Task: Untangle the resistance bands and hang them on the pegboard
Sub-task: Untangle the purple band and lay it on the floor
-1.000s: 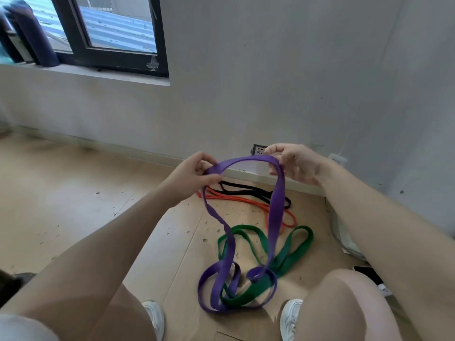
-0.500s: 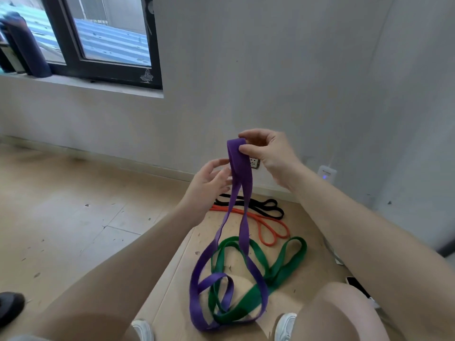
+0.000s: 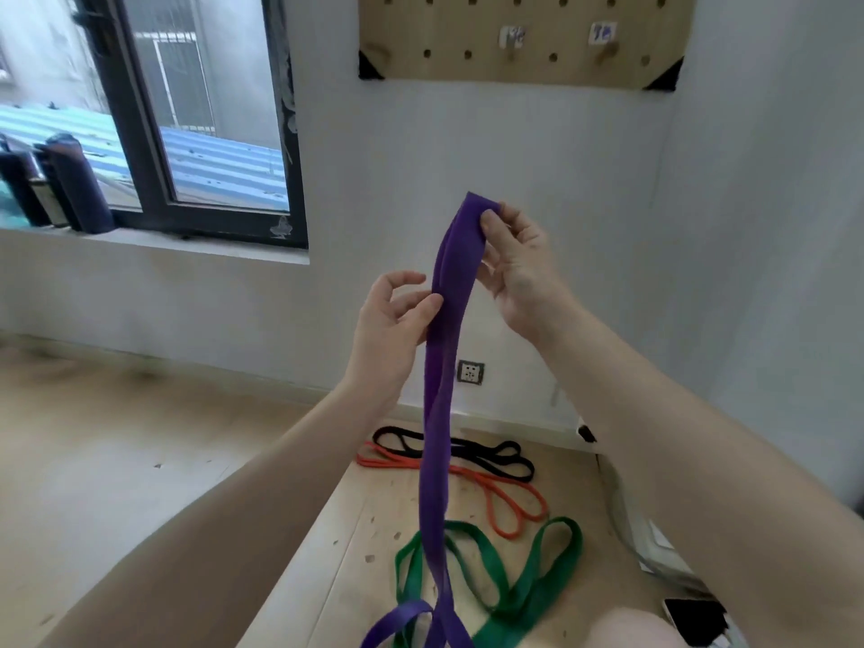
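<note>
My right hand pinches the folded top of the purple band and holds it up in front of the wall. My left hand touches the band's side lower down, thumb and fingertips at its edge. The band hangs straight down and its lower loops reach the floor over the green band. An orange band and a black band lie on the floor near the wall. The wooden pegboard hangs high on the wall, with two labelled pegs.
A dark-framed window with bottles on its sill is at the left. A wall socket sits low behind the band. A phone and cables lie on the floor at the right. My knee shows at the bottom.
My right hand has lifted the purple band's top higher and the band now hangs straighter. My head has tilted up, bringing the pegboard into view.
</note>
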Available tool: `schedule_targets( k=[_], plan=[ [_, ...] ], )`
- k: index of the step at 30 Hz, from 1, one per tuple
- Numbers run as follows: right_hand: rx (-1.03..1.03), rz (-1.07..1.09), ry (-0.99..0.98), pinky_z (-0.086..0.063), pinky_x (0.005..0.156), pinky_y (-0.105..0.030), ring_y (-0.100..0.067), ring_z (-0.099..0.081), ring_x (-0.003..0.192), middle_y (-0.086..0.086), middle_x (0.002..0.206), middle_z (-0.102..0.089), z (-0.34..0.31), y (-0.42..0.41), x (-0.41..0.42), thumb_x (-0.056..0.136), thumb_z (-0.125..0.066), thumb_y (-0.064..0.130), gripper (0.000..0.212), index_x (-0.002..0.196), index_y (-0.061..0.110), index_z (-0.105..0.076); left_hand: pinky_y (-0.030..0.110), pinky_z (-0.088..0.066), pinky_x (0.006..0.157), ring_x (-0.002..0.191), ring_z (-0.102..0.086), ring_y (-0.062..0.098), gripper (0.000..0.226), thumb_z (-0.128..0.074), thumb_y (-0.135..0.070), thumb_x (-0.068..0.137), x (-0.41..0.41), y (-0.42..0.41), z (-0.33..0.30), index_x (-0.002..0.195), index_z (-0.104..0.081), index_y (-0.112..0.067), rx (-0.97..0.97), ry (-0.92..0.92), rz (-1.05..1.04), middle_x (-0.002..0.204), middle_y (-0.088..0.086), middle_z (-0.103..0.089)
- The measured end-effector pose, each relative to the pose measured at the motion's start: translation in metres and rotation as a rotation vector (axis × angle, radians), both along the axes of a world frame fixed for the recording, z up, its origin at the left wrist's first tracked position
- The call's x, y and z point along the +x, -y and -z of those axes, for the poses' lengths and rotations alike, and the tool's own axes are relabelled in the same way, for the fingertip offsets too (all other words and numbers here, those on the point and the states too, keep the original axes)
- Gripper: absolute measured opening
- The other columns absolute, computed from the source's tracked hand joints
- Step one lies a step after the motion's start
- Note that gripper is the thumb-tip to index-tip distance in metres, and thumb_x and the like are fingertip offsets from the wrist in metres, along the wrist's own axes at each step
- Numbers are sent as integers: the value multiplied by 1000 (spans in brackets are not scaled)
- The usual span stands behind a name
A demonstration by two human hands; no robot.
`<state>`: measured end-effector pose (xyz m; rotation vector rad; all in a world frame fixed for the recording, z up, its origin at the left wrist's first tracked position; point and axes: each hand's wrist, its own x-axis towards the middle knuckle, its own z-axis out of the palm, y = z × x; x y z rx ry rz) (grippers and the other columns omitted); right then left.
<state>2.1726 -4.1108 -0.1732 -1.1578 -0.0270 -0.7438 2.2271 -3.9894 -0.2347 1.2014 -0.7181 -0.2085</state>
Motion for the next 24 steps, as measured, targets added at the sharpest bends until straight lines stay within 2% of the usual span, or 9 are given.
schedule_targets(
  k=[3,5,9,12,17,19,21,23,24],
  plan=[
    [-30,12,72,-52,58,-22,-10,-61,67,3,75,-63,-39,-1,0,95,-50,8,10,90,16,-55,18,-51,66,69,-59,3,14,-57,-4,89,-1,1,-35,82,-59,-16,-17,163,-49,78,-2,-63],
    [-49,35,90,-52,57,-22,-11,-59,69,2,78,-62,-61,-2,-1,95,-51,10,9,90,16,-56,15,-50,64,66,-59,0,15,-59,-6,88,-3,4,-59,79,-60,-17,-4,236,-63,75,-5,-63],
    [-85,77,113,-50,56,-22,-11,-58,72,1,82,-62,-94,-6,-4,93,-54,12,7,91,17,-58,34,-54,69,70,-62,15,11,-65,-13,85,-8,9,-92,83,-54,-14,16,271,-103,85,5,-66],
    [-128,140,109,-49,54,-19,-9,-58,68,0,81,-62,-101,-6,-5,92,-56,9,8,90,17,-58,35,-55,70,74,-65,18,17,-69,-14,82,-13,11,-97,88,-53,-13,30,241,-102,87,9,-67],
    [-205,292,6,-50,57,-17,-10,-60,72,0,86,-62,-85,-4,-5,89,-61,12,7,95,14,-57,31,-56,69,78,-67,19,29,-69,-8,80,-16,15,-83,100,-50,-17,53,115,-46,86,8,-68],
    [-224,296,-59,-52,71,-20,-11,-62,87,-1,102,-61,-72,-3,-4,89,-62,24,29,114,11,-52,26,-54,67,78,-67,17,22,-68,-8,81,-15,16,-77,95,-56,-20,66,142,-102,89,6,-68],
    [-238,342,-146,-49,91,-30,-14,-59,106,1,117,-56,-48,-2,-9,87,-61,39,50,126,14,-43,28,-55,72,81,-67,18,20,-67,-8,82,-10,17,-72,95,-59,-21,97,149,-161,91,4,-69],
    [-268,380,-211,-47,93,-32,-13,-58,108,4,116,-56,-14,-3,-18,85,-61,43,43,118,19,-46,33,-55,76,83,-67,22,19,-66,-7,83,-3,17,-67,94,-60,-21,98,110,-191,91,6,-69],
    [-293,371,-243,-48,86,-26,-8,-60,101,5,110,-58,6,-6,-24,86,-63,39,36,112,20,-49,34,-55,76,83,-67,23,20,-65,-6,83,-1,17,-66,93,-60,-22,91,90,-196,90,6,-69]
  ],
)
